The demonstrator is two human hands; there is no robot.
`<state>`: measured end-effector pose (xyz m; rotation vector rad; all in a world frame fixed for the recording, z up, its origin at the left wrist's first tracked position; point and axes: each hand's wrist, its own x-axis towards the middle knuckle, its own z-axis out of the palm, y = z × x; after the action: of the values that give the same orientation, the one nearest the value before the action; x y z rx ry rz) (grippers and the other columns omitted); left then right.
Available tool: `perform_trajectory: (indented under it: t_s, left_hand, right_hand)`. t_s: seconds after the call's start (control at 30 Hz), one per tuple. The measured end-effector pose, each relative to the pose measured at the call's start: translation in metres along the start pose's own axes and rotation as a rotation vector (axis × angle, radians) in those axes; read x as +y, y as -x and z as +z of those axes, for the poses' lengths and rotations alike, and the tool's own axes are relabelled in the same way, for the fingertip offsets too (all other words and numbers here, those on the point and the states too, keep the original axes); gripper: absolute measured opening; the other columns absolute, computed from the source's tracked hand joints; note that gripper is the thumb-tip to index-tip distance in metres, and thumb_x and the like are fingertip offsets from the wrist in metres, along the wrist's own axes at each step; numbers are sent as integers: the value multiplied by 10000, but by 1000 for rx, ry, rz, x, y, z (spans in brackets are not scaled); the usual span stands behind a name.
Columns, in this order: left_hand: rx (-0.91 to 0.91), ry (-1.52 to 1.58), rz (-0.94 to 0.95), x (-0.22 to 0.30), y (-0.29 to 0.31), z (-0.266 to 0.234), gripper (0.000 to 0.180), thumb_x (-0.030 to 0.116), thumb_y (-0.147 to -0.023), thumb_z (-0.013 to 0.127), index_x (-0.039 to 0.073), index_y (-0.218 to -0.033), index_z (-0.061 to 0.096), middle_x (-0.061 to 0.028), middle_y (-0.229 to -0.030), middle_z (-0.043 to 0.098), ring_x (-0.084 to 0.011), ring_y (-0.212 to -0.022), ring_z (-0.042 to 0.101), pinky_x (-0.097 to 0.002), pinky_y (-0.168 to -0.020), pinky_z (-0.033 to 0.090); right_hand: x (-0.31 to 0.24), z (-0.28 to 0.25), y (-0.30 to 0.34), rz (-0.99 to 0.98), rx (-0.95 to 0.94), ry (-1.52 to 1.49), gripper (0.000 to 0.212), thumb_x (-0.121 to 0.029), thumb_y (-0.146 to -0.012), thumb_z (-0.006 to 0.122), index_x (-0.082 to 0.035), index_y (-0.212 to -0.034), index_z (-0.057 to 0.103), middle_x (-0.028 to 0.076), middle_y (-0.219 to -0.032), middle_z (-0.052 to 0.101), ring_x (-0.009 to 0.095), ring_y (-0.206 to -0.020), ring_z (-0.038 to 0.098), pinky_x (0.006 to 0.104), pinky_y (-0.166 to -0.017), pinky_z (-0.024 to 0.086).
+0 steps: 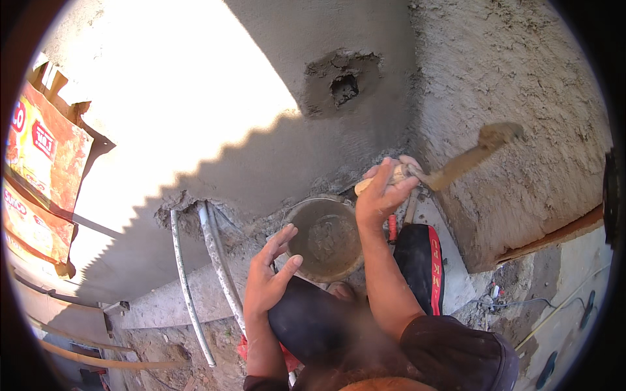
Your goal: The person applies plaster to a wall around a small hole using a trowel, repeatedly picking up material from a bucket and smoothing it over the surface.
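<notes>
Mortar point(326, 236), grey-brown and lumpy in the middle, lies in the bottom of a round bucket point(351, 264) whose inner side is smeared with the same paste. The bucket sits between the person's knees, close to the foot of the walls, with a thin wire handle at its edge. Beyond it rises a grey wall point(365, 29), fairly smooth, with a square hole point(344, 89) ringed by darker, ragged plaster. Sunlight bleaches much of its left part, and the shadow's edge there is scalloped. The side wall point(502, 78) on the right is far coarser, pitted and ridged all over.

The trowel point(460, 168) is held up to the right of the bucket, in front of the side wall; whether it touches that surface cannot be told. Its blade is long and narrow, coated dull brown, with a thick clump at the far end; its handle is pale and rounded. The right hand point(383, 194) grips that handle, fingers wrapped round it. The left hand point(268, 274) is empty and open, thumb apart from the fingers, just beside the bucket's left rim.

Slim, whitish pipes point(222, 267), spattered with plaster, lean from a broken patch at the wall's base. A red grip point(392, 228) shows near the right knee.
</notes>
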<state>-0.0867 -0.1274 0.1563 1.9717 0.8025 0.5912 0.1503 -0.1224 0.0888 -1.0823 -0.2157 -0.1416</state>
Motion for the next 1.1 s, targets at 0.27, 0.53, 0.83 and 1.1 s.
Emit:
perform_trajectory:
  t_s: [0.27,0.53,0.83,1.1]
  left_hand:
    - [254,-83,173,1,7,8,483,134,-889,739,-8,-1337,628,-160,-1250,709,-262,-1206,649,-398,-1054,470]
    - [-85,-186,313,50,2,20,497,128,-846,791,36,-1314,651,-168,-1250,702,-311,-1171,665,-382,-1005,504]
    - [-188,-305,140,27,-25,41,544,172,-869,781,7,-1358,609,-176,-1242,704,-305,-1171,672,-406,-1024,501]
    - [-167,-339,79,32,-20,42,608,191,-872,785,47,-1421,566,-162,-1245,707,-320,-1161,671,-397,-1010,507]
  right_hand:
    - [-29,-20,57,-28,-841,144,402,-229,-953,682,22,-1192,477,264,-834,661,500,-826,669,517,-653,504]
    - [37,-85,-73,-385,-807,639,340,-325,-1008,617,13,-1022,584,196,-976,666,457,-827,651,496,-659,508]
    - [32,7,-143,-702,-797,774,332,-374,-1015,596,-43,-1003,571,156,-946,661,427,-793,672,521,-629,526]
    - [65,3,-190,-482,-674,829,361,-383,-1031,574,-28,-1074,622,212,-911,710,450,-816,677,547,-658,511]
